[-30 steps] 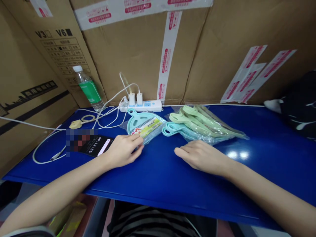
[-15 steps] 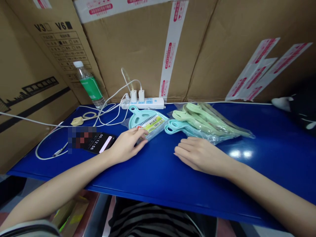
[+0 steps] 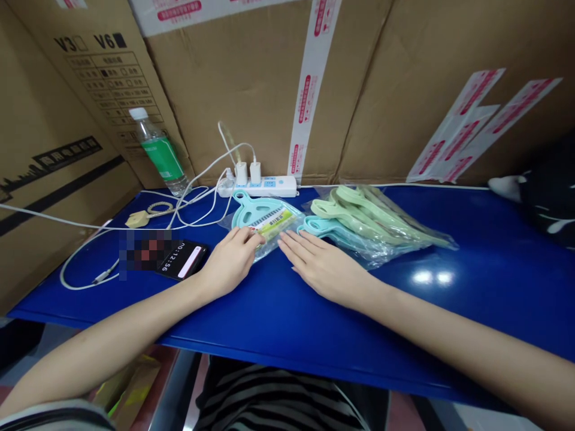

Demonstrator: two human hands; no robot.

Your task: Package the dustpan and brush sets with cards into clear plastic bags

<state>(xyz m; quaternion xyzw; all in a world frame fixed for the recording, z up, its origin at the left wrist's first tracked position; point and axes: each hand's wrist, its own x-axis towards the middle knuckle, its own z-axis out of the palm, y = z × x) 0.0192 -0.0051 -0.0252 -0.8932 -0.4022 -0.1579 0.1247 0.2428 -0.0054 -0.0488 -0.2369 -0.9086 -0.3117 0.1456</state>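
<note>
A light blue dustpan (image 3: 257,211) in a clear plastic bag with a yellow-green and white label lies flat on the blue table. My left hand (image 3: 231,258) is at its near left edge, fingers bent and closed on the bag's edge; the fingertips are partly hidden. My right hand (image 3: 326,266) reaches in from the right with fingers stretched out together, their tips beside the bag's near right edge. It holds nothing. Just beyond the right hand, a pile of bagged light green dustpans (image 3: 359,209) lies on top of light blue ones (image 3: 321,226).
Behind the bag stands a white power strip (image 3: 269,187) with chargers and cables. A water bottle (image 3: 162,157) leans near the cardboard wall (image 3: 233,84). Left of my left hand lies a phone (image 3: 184,260) with a timer, near a loose white cable (image 3: 67,281). A dark item (image 3: 548,179) sits far right.
My right hand has moved left to the bag with the blue dustpan, its curled fingers now straightened. My left hand's fingers have bent and closed at the bag's near edge.
</note>
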